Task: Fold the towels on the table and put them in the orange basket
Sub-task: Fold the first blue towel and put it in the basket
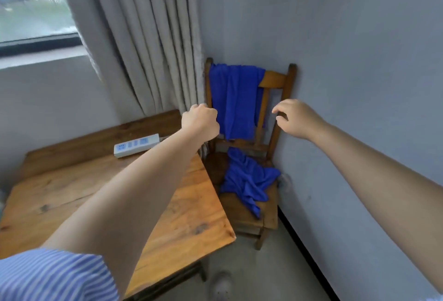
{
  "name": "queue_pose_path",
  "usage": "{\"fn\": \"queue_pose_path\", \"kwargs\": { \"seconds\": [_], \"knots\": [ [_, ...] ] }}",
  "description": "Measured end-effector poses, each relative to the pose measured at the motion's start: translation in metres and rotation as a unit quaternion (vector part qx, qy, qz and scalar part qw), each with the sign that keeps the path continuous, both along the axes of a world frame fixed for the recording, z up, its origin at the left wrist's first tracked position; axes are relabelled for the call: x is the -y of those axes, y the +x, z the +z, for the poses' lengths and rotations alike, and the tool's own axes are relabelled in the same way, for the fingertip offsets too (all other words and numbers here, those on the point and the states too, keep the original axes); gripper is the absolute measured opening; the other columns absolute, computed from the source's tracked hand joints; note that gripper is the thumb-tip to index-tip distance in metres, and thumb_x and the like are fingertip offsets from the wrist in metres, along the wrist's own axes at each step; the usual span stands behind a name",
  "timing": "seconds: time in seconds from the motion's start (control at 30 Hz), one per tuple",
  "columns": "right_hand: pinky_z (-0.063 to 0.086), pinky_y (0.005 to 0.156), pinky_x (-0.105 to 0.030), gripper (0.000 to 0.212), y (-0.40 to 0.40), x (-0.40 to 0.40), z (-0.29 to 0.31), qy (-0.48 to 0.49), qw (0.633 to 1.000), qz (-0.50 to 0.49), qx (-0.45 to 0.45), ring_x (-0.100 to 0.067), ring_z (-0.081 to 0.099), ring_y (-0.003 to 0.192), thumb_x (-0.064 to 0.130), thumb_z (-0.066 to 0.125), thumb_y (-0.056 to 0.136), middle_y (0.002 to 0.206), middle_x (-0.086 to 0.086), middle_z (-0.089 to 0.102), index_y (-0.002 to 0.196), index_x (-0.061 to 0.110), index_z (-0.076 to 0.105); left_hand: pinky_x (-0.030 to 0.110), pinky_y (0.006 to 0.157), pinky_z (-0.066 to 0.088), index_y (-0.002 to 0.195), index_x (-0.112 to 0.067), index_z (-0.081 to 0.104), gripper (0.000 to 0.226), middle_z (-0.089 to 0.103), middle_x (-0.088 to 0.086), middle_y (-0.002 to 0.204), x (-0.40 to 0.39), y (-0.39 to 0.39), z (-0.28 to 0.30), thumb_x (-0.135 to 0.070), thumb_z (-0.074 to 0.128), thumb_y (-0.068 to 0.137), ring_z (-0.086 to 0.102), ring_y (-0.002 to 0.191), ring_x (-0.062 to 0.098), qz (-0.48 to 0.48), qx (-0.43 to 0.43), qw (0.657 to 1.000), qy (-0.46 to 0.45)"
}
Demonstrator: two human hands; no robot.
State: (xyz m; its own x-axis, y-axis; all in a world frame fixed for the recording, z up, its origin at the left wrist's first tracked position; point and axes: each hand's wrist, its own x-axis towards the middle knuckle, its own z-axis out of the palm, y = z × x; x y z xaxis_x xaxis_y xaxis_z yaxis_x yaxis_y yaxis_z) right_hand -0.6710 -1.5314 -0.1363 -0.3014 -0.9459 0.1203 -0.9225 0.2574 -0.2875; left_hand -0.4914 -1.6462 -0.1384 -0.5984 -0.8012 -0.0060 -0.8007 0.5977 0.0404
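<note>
A bright blue towel (233, 102) is hanging over the back of a wooden chair (278, 80), and a second blue towel (249, 179) is lying crumpled on its seat. The left hand (201, 121) is curling into an empty fist just left of the hanging towel, while the right hand (293, 118) is hovering to its right with fingers loosely spread, holding nothing.

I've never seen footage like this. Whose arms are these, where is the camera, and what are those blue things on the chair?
There is no machine here: these are a person's two bare arms, filmed by one wide-angle camera worn on their head, looking forward and down. The left hand has its fingers curled and appears to hold nothing; the right hand is relaxed and empty. Both reach toward a wooden chair in the corner. One blue towel hangs over its backrest, and a second crumpled towel lies on the seat. On the wooden table at left lies a white power strip. No orange basket is in view.
</note>
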Motion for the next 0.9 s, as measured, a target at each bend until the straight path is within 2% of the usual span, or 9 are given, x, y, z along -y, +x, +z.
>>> {"fn": "queue_pose_path", "kwargs": {
  "seconds": [0.27,0.4,0.53,0.6,0.67,0.73,0.8,0.87,0.9],
  "knots": [
    [0.041,0.095,-0.033,0.029,-0.064,0.097,0.016,-0.03,0.998,-0.06,0.017,-0.03,0.051,0.115,0.005,0.045,0.09,0.122,-0.018,0.058,0.114,-0.001,0.06,0.033,0.074,0.035,0.111,-0.01,0.059,0.027,0.052,0.008,0.114,0.117,-0.067,0.018,-0.015,0.039,0.093,0.048,0.109,0.027,-0.024,-0.024,0.999,0.011],
    [0.045,0.088,-0.035,0.025,-0.09,0.138,0.014,-0.029,0.995,-0.093,0.027,-0.03,0.056,0.105,0.008,0.045,0.091,0.114,-0.016,0.061,0.107,-0.001,0.062,0.031,0.066,0.037,0.099,-0.007,0.056,0.022,0.052,0.008,0.099,0.154,-0.092,0.007,-0.015,0.037,0.094,0.047,0.084,0.021,-0.011,-0.051,0.997,0.059],
    [0.049,0.082,-0.04,0.026,-0.118,0.179,0.006,-0.012,0.991,-0.124,0.056,-0.032,0.059,0.096,0.01,0.043,0.092,0.104,-0.02,0.064,0.1,-0.005,0.062,0.03,0.07,0.041,0.119,-0.005,0.054,0.031,0.051,0.006,0.1,0.184,-0.12,-0.004,-0.018,0.037,0.096,0.044,0.086,0.017,0.003,-0.089,0.991,0.101],
    [0.048,0.079,-0.038,0.026,-0.133,0.2,-0.002,-0.009,0.989,-0.128,0.071,-0.033,0.06,0.095,0.01,0.043,0.091,0.1,-0.02,0.065,0.1,-0.005,0.063,0.029,0.072,0.04,0.119,-0.006,0.053,0.03,0.053,0.007,0.101,0.197,-0.136,-0.007,-0.019,0.038,0.097,0.043,0.087,0.016,0.015,-0.101,0.987,0.127],
    [0.048,0.076,-0.035,0.026,-0.147,0.22,-0.01,-0.003,0.989,-0.126,0.082,-0.032,0.06,0.095,0.012,0.044,0.092,0.098,-0.018,0.066,0.1,-0.003,0.063,0.027,0.067,0.038,0.096,-0.012,0.056,0.02,0.052,0.001,0.087,0.212,-0.154,-0.014,-0.021,0.038,0.097,0.044,0.086,0.016,0.034,-0.11,0.983,0.144],
    [0.044,0.073,-0.032,0.023,-0.164,0.24,-0.022,0.006,0.987,-0.133,0.085,-0.031,0.06,0.095,0.014,0.044,0.092,0.095,-0.017,0.065,0.094,0.001,0.063,0.024,0.057,0.034,0.072,-0.019,0.044,0.025,0.042,-0.006,0.07,0.226,-0.175,-0.021,-0.023,0.04,0.096,0.045,0.083,0.017,0.052,-0.115,0.98,0.155],
    [0.038,0.069,-0.03,0.023,-0.176,0.254,-0.031,0.014,0.988,-0.134,0.07,-0.033,0.059,0.096,0.013,0.042,0.093,0.092,-0.019,0.062,0.082,0.003,0.06,0.025,0.056,0.033,0.084,-0.015,0.05,0.019,0.044,-0.005,0.072,0.236,-0.194,-0.029,-0.027,0.042,0.097,0.045,0.083,0.016,0.069,-0.133,0.973,0.174],
    [0.041,0.077,-0.033,0.024,-0.189,0.265,-0.04,0.021,0.99,-0.129,0.055,-0.032,0.056,0.103,0.013,0.042,0.094,0.106,-0.019,0.062,0.099,0.0,0.061,0.027,0.063,0.036,0.102,-0.009,0.054,0.024,0.047,-0.002,0.076,0.243,-0.212,-0.037,-0.03,0.043,0.097,0.046,0.081,0.017,0.079,-0.144,0.969,0.185],
    [0.042,0.084,-0.034,0.027,-0.195,0.268,-0.043,0.027,0.991,-0.123,0.053,-0.031,0.055,0.107,0.015,0.043,0.094,0.113,-0.018,0.061,0.11,0.0,0.059,0.028,0.061,0.036,0.099,-0.008,0.053,0.025,0.046,-0.002,0.071,0.246,-0.22,-0.041,-0.031,0.043,0.096,0.047,0.078,0.018,0.085,-0.145,0.968,0.186]
  ]
}}
